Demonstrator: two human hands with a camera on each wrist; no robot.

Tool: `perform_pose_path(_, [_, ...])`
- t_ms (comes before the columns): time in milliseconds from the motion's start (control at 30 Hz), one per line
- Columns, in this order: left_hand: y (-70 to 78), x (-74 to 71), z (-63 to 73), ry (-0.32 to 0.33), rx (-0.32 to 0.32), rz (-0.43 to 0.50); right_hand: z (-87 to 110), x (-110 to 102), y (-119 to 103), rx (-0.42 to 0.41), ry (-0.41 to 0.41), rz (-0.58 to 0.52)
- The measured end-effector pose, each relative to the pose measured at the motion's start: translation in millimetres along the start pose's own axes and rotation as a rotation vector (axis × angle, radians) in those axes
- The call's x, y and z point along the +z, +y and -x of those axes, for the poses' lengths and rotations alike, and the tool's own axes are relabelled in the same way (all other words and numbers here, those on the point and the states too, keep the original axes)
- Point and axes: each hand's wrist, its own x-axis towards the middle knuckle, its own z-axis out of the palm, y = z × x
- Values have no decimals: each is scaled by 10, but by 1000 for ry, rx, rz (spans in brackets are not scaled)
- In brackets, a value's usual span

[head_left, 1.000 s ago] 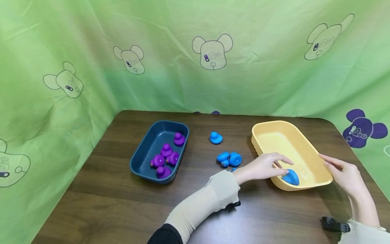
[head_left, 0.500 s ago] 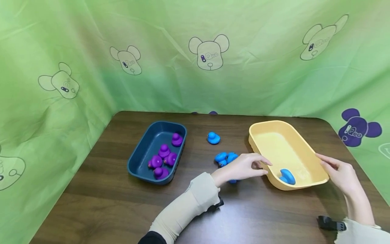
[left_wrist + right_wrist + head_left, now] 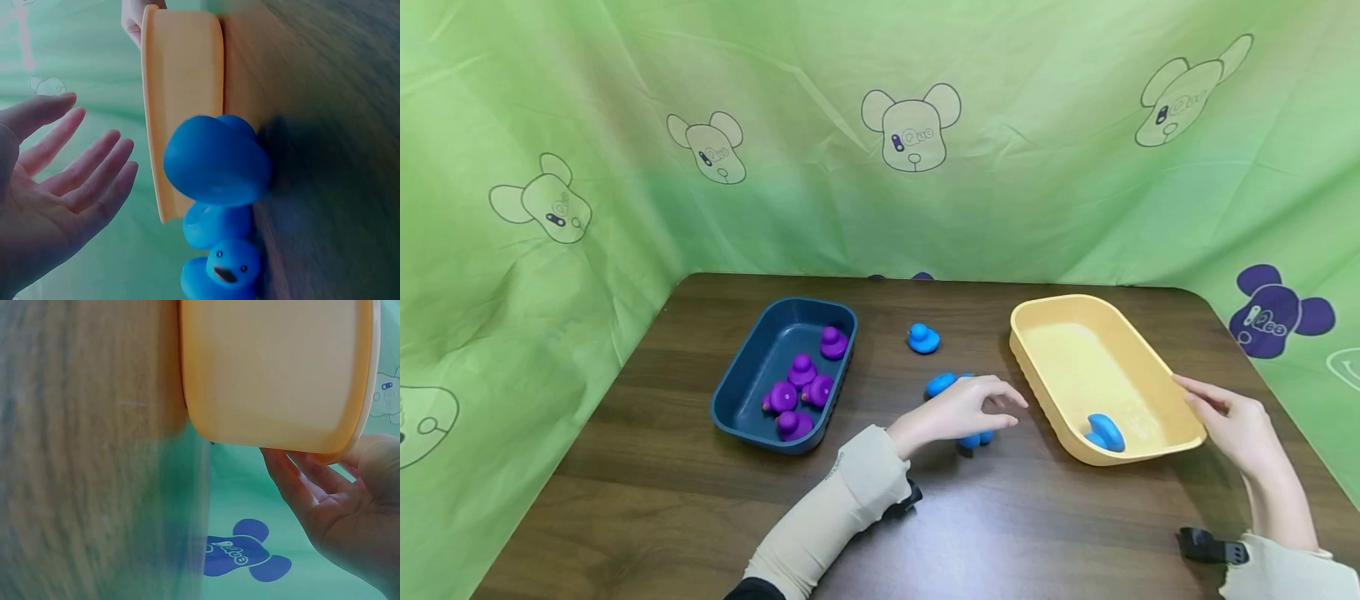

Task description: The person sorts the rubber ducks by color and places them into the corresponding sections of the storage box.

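My left hand (image 3: 958,409) hovers over a cluster of blue rubber ducks (image 3: 941,384), fingers spread and nothing held. In the left wrist view, this hand (image 3: 69,181) is apart from the ducks; the nearest duck (image 3: 215,164) lies between the camera and the yellow bin (image 3: 183,69), and another duck (image 3: 236,262) shows its face. With its fingers at the right-hand rim, my right hand (image 3: 1240,425) holds the yellow bin (image 3: 1093,367). One blue duck (image 3: 1106,433) lies tipped in the bin's near end. The left hand partly hides the cluster.
A dark blue bin (image 3: 741,379) at the left contains several purple rubber ducks (image 3: 802,372). A lone blue duck (image 3: 923,338) stands on the brown table (image 3: 647,500) between the bins. Green printed cloth (image 3: 820,208) hangs behind the table.
My left hand has let go of the blue duck in the yellow bin and moved left, out over the blue cluster. The right hand stays at the bin's rim.
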Motion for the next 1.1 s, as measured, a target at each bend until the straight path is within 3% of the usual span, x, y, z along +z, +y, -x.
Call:
perform_pose_path(133, [-50, -28, 51, -6, 4, -34, 64, -20, -234, -7, -3, -26])
perform_pose_path(233, [-83, -45, 85, -11, 0, -46, 79, -23, -287, 10, 2, -28])
perform_pose_path(533, [-150, -74, 162, -21, 3, -100, 63, -21, -230, -7, -6, -25])
perform_pose_path(833, [-196, -67, 216, -57, -1, -85, 88, -32, -285, 10, -17, -26])
perform_pose_path(1100, [-221, -73, 262, -63, -11, -129, 77, -22, -249, 33, -17, -44])
